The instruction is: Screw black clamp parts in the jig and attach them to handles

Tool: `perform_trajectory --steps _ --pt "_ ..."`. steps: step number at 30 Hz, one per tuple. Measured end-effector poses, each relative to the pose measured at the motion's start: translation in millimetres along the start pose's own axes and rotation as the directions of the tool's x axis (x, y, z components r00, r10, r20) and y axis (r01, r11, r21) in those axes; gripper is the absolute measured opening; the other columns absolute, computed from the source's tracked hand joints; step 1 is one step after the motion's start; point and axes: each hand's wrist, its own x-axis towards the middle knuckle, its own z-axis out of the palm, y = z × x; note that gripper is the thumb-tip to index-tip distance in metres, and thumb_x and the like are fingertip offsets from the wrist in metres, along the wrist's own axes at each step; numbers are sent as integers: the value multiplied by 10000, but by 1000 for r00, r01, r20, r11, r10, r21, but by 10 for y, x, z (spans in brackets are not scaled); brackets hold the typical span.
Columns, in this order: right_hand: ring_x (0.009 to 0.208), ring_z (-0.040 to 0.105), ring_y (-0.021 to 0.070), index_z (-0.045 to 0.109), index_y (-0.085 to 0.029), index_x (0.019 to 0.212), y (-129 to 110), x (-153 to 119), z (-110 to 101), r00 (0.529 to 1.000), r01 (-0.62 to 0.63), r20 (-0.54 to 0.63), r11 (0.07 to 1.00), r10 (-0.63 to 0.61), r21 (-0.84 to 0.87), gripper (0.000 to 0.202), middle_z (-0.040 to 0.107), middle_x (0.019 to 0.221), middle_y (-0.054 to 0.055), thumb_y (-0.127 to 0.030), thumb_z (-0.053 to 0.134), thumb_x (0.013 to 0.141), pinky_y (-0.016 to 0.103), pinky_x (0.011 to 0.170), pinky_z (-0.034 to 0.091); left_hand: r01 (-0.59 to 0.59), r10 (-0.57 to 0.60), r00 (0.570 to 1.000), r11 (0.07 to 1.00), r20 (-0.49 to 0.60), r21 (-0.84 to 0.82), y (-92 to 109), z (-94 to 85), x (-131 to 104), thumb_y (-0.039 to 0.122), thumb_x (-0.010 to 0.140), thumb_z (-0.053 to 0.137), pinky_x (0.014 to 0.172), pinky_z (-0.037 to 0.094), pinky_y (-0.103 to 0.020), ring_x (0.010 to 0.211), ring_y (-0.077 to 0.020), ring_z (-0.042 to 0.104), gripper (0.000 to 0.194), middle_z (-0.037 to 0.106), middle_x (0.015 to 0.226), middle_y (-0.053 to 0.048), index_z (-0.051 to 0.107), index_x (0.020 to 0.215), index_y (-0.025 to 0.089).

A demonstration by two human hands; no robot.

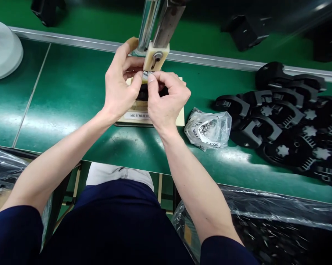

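Observation:
Both hands meet just below the cream block [156, 59] at the lower end of an upright metal post. My left hand [123, 82] curls in from the left, with its thumb and fingers around a small pale piece [146, 75]. From the right, my right hand [167, 96] pinches at the same piece with thumb and forefinger. The piece is mostly hidden by the fingertips. Under the hands, a black part [142, 92] sits on a cream fixture board [180, 117] with a printed label [136, 115].
Right of the fixture lies a clear plastic bag [208, 129] of small metal pieces. Several black moulded parts [281, 114] are piled farther right. A white round object [3, 51] stands at the far left. A metal rail [72, 39] crosses the back of the green bench.

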Motion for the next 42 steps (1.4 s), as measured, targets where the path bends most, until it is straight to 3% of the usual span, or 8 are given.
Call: perform_trajectory --steps 4,10,15,22,30,35,39,42 --pt "884 631 182 598 -200 932 -16 -13 38 1000 -4 -18 999 4 -48 377 612 824 40 -361 268 1017 415 883 471 -23 22 999 1000 23 2 4 5 -1 439 806 680 886 529 -416 1140 -282 606 540 643 1020 -40 426 1253 273" --pt "965 631 201 583 -209 986 -22 -66 175 990 9 -136 992 -27 -129 399 604 860 53 -361 216 1025 431 887 464 -123 124 992 992 34 -16 -6 22 39 392 808 678 813 538 -347 984 -208 657 522 606 959 -8 408 1238 270" --pt "923 636 207 586 -192 893 21 -65 203 978 -73 -201 995 59 -63 427 604 826 48 -428 254 1018 445 884 449 -55 52 997 997 58 49 -46 3 78 341 773 731 873 511 -322 1044 -200 609 694 598 955 -15 346 1343 256" --pt "942 607 213 584 -205 839 10 10 109 982 -189 -17 982 190 20 433 626 860 54 -457 276 1008 448 903 427 -99 87 987 991 132 85 -34 -21 66 437 861 587 911 496 -384 1104 -239 586 716 586 1029 -55 212 1431 219" --pt "917 579 185 555 -195 845 -46 61 52 963 -255 98 967 252 23 361 647 884 76 -404 313 1013 384 886 420 -94 56 982 972 179 213 166 -89 82 355 902 556 902 509 -374 1106 -210 566 570 577 1102 -74 284 1371 180" --pt "909 605 204 563 -211 807 -44 68 61 970 -243 43 969 241 37 369 631 834 56 -394 314 1009 401 870 426 -178 120 966 951 228 255 229 -113 127 317 871 609 836 521 -344 1047 -197 593 628 554 1158 -107 249 1341 105" --pt "863 614 208 562 -217 767 -37 80 9 974 -228 34 972 226 64 320 628 784 40 -383 395 984 399 845 436 -186 113 967 924 228 332 233 -134 144 274 860 623 804 531 -334 967 -171 606 626 563 1175 -104 245 1340 138" --pt "826 613 204 574 -212 742 -2 26 -152 977 -200 83 978 195 58 265 624 750 26 -366 489 941 388 832 436 -195 127 969 918 212 344 159 -133 159 227 852 607 802 534 -329 915 -162 615 623 606 1078 -72 236 1348 167"
